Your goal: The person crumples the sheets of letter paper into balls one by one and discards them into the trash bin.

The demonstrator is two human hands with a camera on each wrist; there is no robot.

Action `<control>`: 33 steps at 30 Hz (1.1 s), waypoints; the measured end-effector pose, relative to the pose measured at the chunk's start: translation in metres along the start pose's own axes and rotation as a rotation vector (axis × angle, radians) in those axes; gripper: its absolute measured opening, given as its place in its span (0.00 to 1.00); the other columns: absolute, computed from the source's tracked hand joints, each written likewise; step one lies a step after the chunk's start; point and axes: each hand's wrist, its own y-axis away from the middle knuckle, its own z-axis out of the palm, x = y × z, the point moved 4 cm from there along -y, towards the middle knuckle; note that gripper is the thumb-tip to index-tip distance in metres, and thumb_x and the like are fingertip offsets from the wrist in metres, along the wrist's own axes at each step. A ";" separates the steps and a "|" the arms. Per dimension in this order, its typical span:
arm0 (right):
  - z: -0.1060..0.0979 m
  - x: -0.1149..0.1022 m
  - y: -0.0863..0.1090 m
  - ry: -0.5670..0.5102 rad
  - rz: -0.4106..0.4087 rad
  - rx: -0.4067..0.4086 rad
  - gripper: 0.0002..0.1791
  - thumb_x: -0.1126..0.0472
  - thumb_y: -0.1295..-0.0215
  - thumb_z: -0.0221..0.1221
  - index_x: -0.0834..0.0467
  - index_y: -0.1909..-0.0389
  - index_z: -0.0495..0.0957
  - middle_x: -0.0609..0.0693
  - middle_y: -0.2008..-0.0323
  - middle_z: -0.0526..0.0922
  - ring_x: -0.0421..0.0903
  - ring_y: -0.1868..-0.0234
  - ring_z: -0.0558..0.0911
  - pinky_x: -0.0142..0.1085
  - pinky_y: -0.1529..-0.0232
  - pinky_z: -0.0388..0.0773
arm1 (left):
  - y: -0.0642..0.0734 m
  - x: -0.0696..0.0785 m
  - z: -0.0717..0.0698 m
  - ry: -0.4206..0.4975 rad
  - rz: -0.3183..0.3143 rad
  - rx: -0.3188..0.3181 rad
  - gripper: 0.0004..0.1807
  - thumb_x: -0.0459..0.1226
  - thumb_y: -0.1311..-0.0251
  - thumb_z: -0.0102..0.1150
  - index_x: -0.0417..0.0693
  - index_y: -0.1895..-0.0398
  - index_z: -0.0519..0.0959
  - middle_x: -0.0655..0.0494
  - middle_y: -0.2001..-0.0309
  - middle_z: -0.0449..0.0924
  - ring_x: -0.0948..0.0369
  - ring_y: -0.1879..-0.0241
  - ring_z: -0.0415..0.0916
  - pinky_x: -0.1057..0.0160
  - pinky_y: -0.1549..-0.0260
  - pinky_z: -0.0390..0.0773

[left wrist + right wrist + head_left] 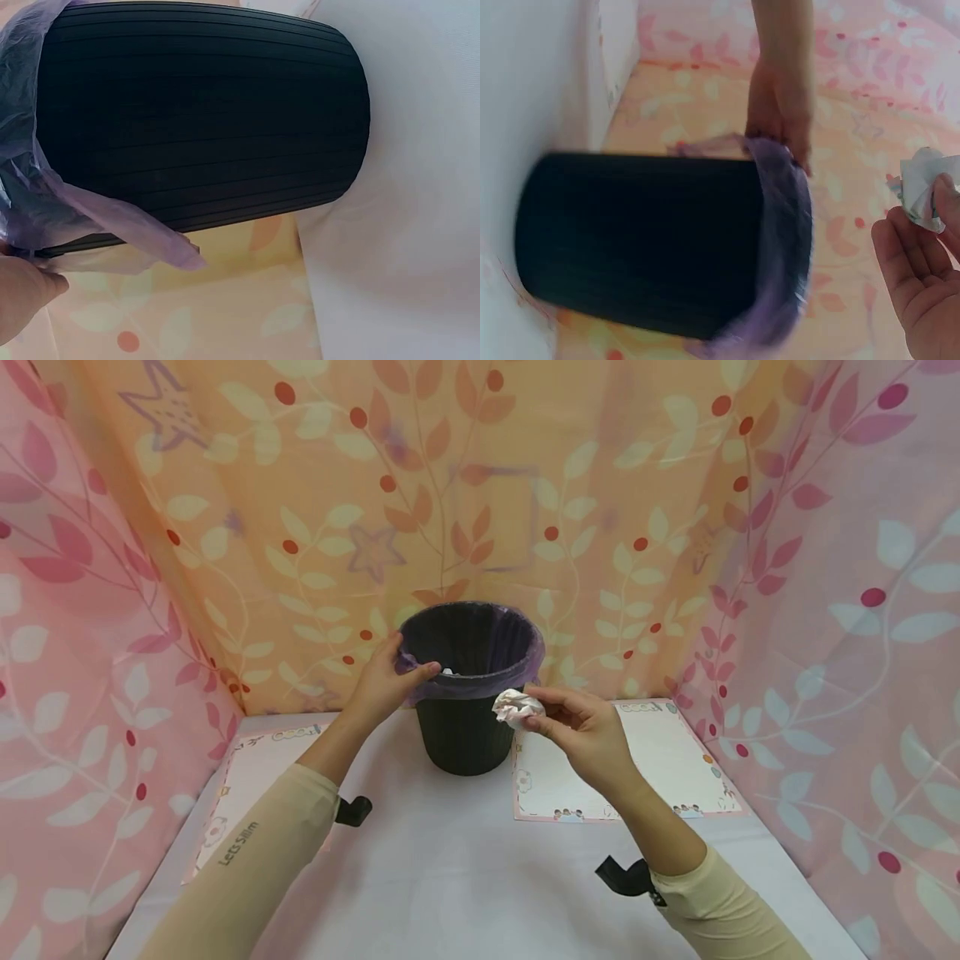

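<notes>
While the trash bin (465, 735) is being gripped by the left hand (382, 683), one white scrap (447, 672) already inside, crumpled paper (514, 707) is being pinched by the right hand (592, 735), still outside, near right.

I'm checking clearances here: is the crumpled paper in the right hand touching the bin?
Apart. The right wrist view shows a plain gap, with patterned curtain visible between the crumpled paper and the bin.

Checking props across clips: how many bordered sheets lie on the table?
2: one sheet left of the bin, partly hidden by the left sleeve; another sheet right of it, partly hidden by the right hand. Any beneath would not show.
</notes>
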 end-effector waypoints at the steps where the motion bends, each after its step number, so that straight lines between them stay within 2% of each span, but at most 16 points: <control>1: -0.004 -0.004 -0.005 0.005 -0.018 -0.003 0.22 0.73 0.42 0.70 0.62 0.44 0.84 0.54 0.56 0.87 0.42 0.59 0.86 0.31 0.56 0.85 | 0.000 0.001 0.000 -0.002 0.001 0.000 0.64 0.66 0.46 0.69 0.41 0.18 0.50 0.46 0.17 0.44 0.48 0.18 0.42 0.45 0.22 0.48; 7: -0.024 -0.026 -0.034 0.094 -0.130 -0.029 0.23 0.76 0.42 0.69 0.63 0.44 0.84 0.56 0.56 0.88 0.41 0.60 0.86 0.29 0.56 0.85 | 0.000 0.005 -0.003 -0.028 0.017 -0.001 0.63 0.65 0.45 0.69 0.40 0.18 0.50 0.45 0.17 0.44 0.47 0.18 0.42 0.44 0.22 0.47; 12: -0.035 -0.036 -0.063 0.183 -0.159 -0.065 0.21 0.75 0.41 0.69 0.64 0.45 0.85 0.57 0.57 0.88 0.40 0.63 0.85 0.26 0.58 0.83 | 0.001 0.005 -0.004 -0.039 0.025 -0.008 0.62 0.65 0.44 0.68 0.38 0.18 0.49 0.43 0.17 0.43 0.47 0.18 0.41 0.45 0.21 0.47; 15: -0.039 -0.039 -0.082 0.245 -0.149 -0.094 0.21 0.72 0.41 0.71 0.64 0.45 0.84 0.57 0.57 0.89 0.40 0.64 0.85 0.25 0.60 0.83 | 0.001 0.003 -0.004 -0.028 0.025 -0.012 0.63 0.64 0.44 0.68 0.38 0.19 0.49 0.43 0.17 0.43 0.47 0.18 0.41 0.45 0.21 0.46; 19: -0.042 -0.042 -0.109 0.293 -0.095 -0.138 0.21 0.69 0.40 0.72 0.64 0.46 0.82 0.57 0.57 0.89 0.39 0.63 0.86 0.26 0.60 0.83 | 0.002 0.002 -0.004 -0.031 0.018 -0.016 0.63 0.65 0.44 0.68 0.38 0.19 0.49 0.43 0.17 0.43 0.47 0.18 0.41 0.45 0.21 0.46; 25: -0.044 -0.042 -0.147 0.362 -0.026 -0.206 0.19 0.64 0.40 0.73 0.62 0.47 0.84 0.56 0.59 0.88 0.44 0.64 0.86 0.26 0.62 0.82 | 0.001 0.002 -0.003 -0.036 0.021 -0.020 0.62 0.64 0.43 0.68 0.37 0.19 0.49 0.43 0.17 0.43 0.46 0.18 0.41 0.44 0.21 0.46; 33: -0.042 -0.029 -0.195 0.479 0.049 -0.284 0.21 0.60 0.35 0.70 0.58 0.41 0.84 0.56 0.53 0.86 0.49 0.56 0.83 0.26 0.61 0.78 | 0.000 0.002 -0.002 -0.026 0.028 -0.013 0.62 0.65 0.44 0.68 0.38 0.19 0.51 0.45 0.17 0.43 0.48 0.18 0.42 0.46 0.21 0.47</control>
